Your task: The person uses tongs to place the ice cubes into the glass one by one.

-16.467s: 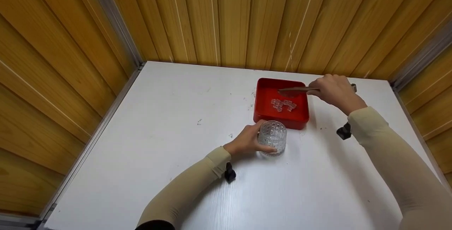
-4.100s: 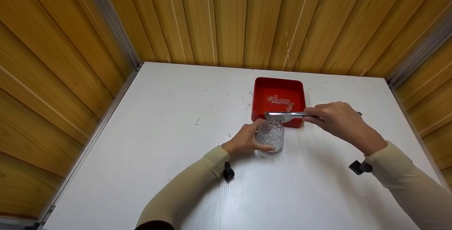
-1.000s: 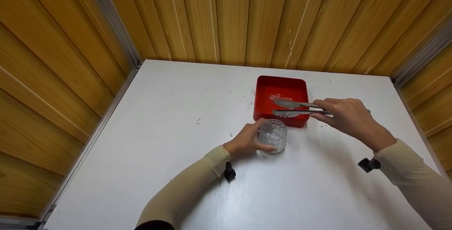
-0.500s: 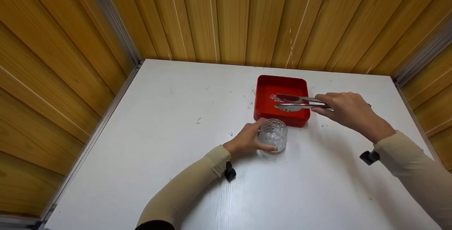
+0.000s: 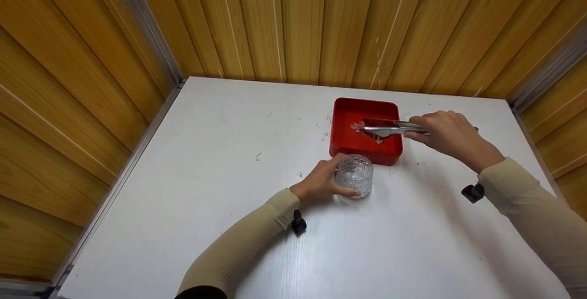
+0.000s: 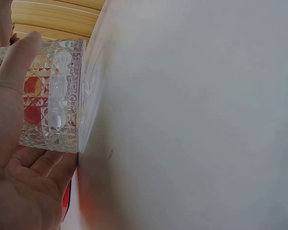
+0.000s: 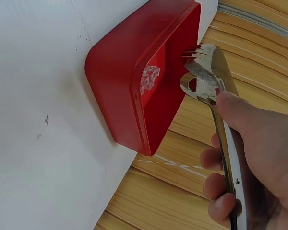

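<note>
My left hand (image 5: 321, 182) grips a clear cut-glass tumbler (image 5: 355, 177) upright on the table, thumb along its near side. In the left wrist view the tumbler's patterned wall (image 6: 57, 91) fills the space between thumb and fingers. Metal tongs (image 5: 385, 130) are held by my right hand (image 5: 451, 136), tips over the inside of a red square tray (image 5: 367, 156). Small clear ice-like cubes (image 5: 357, 126) lie on the tray floor, some hidden behind the tongs. From the right wrist, the tongs' fork-like arm (image 7: 201, 60) stands slightly apart from the other arm.
The white table (image 5: 206, 189) carries a few small dark marks. A wood-panelled wall (image 5: 302, 28) rises behind its back edge, and another wall (image 5: 69, 83) stands at the left. The tray sits just beyond the tumbler, close to it.
Four seconds ago the tongs were over the tumbler. Over the last second my right hand has moved them away from me, down into the tray, and their arms have drawn closer. The left hand stays put.
</note>
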Demonstrator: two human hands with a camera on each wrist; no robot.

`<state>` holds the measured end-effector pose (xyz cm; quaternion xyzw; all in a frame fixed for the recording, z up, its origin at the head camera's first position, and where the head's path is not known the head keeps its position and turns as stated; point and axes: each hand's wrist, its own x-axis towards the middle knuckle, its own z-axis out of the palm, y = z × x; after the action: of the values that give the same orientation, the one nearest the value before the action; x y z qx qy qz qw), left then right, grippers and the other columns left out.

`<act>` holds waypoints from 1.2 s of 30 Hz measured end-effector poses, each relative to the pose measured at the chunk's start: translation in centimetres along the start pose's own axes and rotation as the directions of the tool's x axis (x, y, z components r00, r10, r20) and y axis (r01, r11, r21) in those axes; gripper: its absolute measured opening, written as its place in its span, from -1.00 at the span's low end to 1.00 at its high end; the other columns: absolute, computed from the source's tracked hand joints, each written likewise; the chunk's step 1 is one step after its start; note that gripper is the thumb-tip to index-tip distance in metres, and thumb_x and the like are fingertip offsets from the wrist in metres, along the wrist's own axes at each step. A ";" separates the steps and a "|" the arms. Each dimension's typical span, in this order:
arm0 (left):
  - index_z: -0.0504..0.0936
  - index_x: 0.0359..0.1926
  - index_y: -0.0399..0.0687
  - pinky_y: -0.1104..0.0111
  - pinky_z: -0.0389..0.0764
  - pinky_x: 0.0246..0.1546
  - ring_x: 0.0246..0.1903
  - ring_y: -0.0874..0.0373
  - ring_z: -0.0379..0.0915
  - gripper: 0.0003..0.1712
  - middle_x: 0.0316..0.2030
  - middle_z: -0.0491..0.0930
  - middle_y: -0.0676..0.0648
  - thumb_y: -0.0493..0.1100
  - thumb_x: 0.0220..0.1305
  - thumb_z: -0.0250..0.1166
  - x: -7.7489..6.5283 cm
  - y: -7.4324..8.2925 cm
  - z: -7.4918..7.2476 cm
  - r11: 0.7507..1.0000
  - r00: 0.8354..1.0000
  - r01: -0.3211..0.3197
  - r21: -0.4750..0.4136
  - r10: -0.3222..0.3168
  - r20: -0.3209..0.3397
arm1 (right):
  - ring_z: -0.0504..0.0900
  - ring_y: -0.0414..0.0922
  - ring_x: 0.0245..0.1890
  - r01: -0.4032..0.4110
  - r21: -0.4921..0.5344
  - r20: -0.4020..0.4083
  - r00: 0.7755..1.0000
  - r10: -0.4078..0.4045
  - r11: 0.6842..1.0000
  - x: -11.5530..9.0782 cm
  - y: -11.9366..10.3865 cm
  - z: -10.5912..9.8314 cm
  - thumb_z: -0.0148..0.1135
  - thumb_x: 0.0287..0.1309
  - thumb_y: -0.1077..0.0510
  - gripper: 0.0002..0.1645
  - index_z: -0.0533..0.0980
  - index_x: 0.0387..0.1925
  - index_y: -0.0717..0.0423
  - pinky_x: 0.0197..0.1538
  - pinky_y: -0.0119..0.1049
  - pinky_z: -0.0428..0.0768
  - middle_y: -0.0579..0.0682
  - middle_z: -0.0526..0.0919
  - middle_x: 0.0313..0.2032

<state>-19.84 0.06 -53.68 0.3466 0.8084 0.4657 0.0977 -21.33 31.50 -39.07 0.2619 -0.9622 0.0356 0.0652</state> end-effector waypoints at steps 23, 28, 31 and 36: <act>0.37 0.34 0.04 0.50 0.53 0.05 -0.03 0.27 0.56 -0.03 0.05 0.68 0.00 0.10 -0.03 0.68 0.3 -0.2 -0.1 1.000 1.000 -0.005 0.005 0.005 -0.009 | 0.45 -0.08 -0.57 -0.091 -0.040 0.190 0.977 0.097 0.995 3.0 1.2 0.1 0.44 0.27 0.05 -0.78 0.73 -0.21 0.13 -0.53 -0.22 0.45 -0.06 0.64 -0.55; 0.38 0.31 0.04 0.50 0.53 0.02 -0.05 0.25 0.57 -0.05 0.03 0.68 0.00 0.11 -0.04 0.68 0.3 -0.1 -0.1 1.000 1.000 0.000 0.013 0.000 -0.015 | 0.45 -0.07 -0.57 -0.114 -0.031 0.238 0.964 0.118 0.993 3.6 1.2 -0.1 0.44 0.27 0.07 -0.81 0.73 -0.27 0.14 -0.51 -0.22 0.47 -0.07 0.60 -0.58; 0.39 0.29 0.02 0.48 0.54 0.03 -0.05 0.23 0.58 -0.06 0.02 0.68 0.00 0.10 -0.04 0.68 0.4 -0.2 -0.1 1.000 1.000 0.002 0.012 -0.001 -0.015 | 0.44 -0.07 -0.57 -0.114 -0.038 0.251 0.960 0.120 0.993 3.9 1.1 -0.2 0.45 0.25 0.09 -0.81 0.73 -0.29 0.15 -0.52 -0.22 0.47 -0.08 0.58 -0.60; 0.40 0.28 -0.01 0.43 0.55 0.05 -0.03 0.19 0.59 -0.09 0.04 0.68 -0.02 0.08 -0.02 0.67 0.5 -0.2 0.0 1.000 1.000 0.000 0.002 0.000 -0.009 | 0.45 -0.07 -0.57 -0.123 -0.042 0.260 0.957 0.130 0.991 4.1 0.7 -0.3 0.48 0.21 0.09 -0.80 0.73 -0.28 0.17 -0.52 -0.23 0.47 -0.06 0.58 -0.60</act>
<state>-20.28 0.29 -53.76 0.3447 0.8092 0.4665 0.0935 -25.16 30.08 -38.20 0.2014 -0.9775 -0.0073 -0.0618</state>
